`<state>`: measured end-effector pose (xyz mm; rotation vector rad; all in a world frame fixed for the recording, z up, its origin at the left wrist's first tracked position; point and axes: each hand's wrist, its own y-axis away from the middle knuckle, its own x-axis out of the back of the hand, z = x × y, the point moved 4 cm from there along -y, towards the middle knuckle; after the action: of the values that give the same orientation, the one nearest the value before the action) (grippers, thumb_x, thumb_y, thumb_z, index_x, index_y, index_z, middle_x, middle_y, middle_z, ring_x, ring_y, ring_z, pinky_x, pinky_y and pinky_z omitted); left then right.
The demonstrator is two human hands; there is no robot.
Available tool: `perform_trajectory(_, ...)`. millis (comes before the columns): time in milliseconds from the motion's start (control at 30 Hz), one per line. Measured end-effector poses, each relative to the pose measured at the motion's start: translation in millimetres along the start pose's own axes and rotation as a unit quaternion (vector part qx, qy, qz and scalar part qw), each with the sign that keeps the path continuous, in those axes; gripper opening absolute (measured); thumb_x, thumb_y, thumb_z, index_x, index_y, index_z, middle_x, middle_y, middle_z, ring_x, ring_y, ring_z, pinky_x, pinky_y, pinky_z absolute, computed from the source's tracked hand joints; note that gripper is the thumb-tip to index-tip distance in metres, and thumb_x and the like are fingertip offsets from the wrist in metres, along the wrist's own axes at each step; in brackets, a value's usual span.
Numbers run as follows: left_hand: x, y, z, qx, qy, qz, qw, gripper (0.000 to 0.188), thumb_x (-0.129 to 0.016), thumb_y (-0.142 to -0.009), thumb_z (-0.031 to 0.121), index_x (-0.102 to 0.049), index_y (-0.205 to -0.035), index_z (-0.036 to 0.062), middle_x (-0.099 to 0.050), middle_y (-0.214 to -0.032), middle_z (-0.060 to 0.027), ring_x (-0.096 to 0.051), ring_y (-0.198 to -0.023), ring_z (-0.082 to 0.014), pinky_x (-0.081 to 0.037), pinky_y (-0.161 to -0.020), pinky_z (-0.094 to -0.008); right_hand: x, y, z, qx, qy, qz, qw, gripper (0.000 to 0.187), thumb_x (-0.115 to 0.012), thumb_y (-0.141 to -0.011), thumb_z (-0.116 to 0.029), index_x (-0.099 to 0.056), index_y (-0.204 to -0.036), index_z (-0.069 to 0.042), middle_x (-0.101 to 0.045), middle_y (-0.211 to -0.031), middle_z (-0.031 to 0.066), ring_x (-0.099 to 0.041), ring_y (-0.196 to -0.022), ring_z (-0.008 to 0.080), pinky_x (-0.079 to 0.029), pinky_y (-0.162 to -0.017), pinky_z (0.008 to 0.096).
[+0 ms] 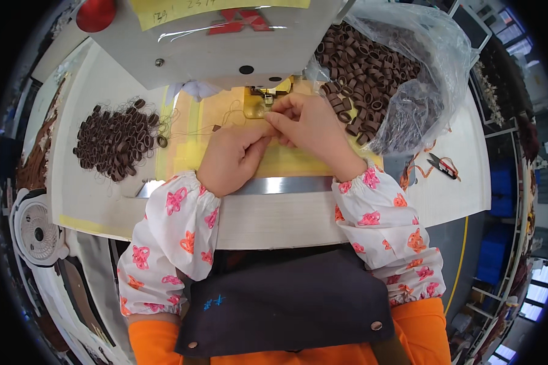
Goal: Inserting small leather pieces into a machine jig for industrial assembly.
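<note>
My left hand [232,156] and my right hand [313,125] meet just in front of the presser foot [268,98] of a sewing machine [219,52]. Both hands are closed in a pinch, fingertips touching or nearly so. What they hold, if anything, is hidden by the fingers. Loose dark thread [192,131] trails across the yellow work surface [274,163] beside my left hand. To the left lies a heap of small brown loops [117,139] with thread tails. At the right, more brown loops [365,82] spill from a clear plastic bag [432,36].
Black-handled thread snips [442,165] lie at the right of the white table [262,214], by an orange cord [413,170]. A metal strip [286,185] edges the yellow surface. A white fan [38,228] stands beyond the table's left side.
</note>
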<state>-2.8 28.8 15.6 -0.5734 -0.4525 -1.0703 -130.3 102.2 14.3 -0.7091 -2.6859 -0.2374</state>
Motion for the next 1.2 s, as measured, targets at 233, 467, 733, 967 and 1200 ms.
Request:
perform_trajectory(233, 16, -9, 2, -0.091, 0.006, 0.132, 0.987, 0.014, -0.054, -0.086, 0.007, -0.065, -0.092, 0.0015, -0.06, -0.067, -0.0074, -0.054, -0.059, -0.0165, -0.042, -0.058, -0.0269, -5, 26, 0, 0.115, -0.01, 0.024, 0.993, 0.015, -0.064, -0.077, -0.005, -0.055, -0.086, 0.002, -0.06, -0.068, 0.0092, -0.058, -0.057, 0.0156, -0.046, -0.055, 0.0292)
perform_trajectory(467, 12, -25, -22, -0.046, -0.021, -0.015, 0.999, 0.013, -0.058, -0.086, 0.01, -0.062, -0.094, 0.0009, -0.057, -0.063, -0.0055, -0.051, -0.056, -0.0129, -0.04, -0.054, -0.0256, 2, 37, -17, 0.121, 0.022, -0.076, 0.989, 0.015, -0.063, -0.077, -0.006, -0.053, -0.083, 0.003, -0.057, -0.064, 0.0094, -0.057, -0.058, 0.0154, -0.044, -0.055, 0.0305)
perform_trajectory(733, 15, -26, -26, 0.05, 0.038, 0.018, 0.998, 0.018, -0.066, -0.078, 0.009, -0.065, -0.095, 0.0026, -0.055, -0.057, -0.008, -0.051, -0.05, -0.0102, -0.039, -0.05, -0.0245, 5, -16, -2, -0.048, -0.061, -0.183, 0.98, 0.015, -0.061, -0.084, -0.009, -0.05, -0.087, 0.0, -0.059, -0.065, 0.007, -0.057, -0.051, 0.0119, -0.045, -0.047, 0.0254)
perform_trajectory(967, 12, -32, -31, 0.127, -0.016, 0.08, 0.989, 0.022, -0.068, -0.078, 0.015, -0.066, -0.092, -0.0026, -0.054, -0.056, 0.0017, -0.043, -0.053, -0.0033, -0.035, -0.049, -0.0207, 6, -9, -4, 0.252, 0.121, 0.086, 0.956, 0.01, -0.063, -0.075, -0.002, -0.054, -0.078, 0.002, -0.06, -0.073, 0.0163, -0.06, -0.065, 0.0318, -0.046, -0.057, 0.0378)
perform_trajectory(1200, 14, -39, -33, 0.168, -0.006, 0.085, 0.982, 0.024, -0.066, -0.076, 0.025, -0.068, -0.082, 0.0021, -0.058, -0.055, -0.0067, -0.053, -0.048, -0.0157, -0.04, -0.049, -0.0287, 8, -13, -8, 0.279, 0.145, 0.123, 0.941, 0.007, -0.061, -0.073, 0.001, -0.055, -0.076, 0.001, -0.058, -0.071, 0.0163, -0.057, -0.068, 0.0349, -0.045, -0.059, 0.0397)
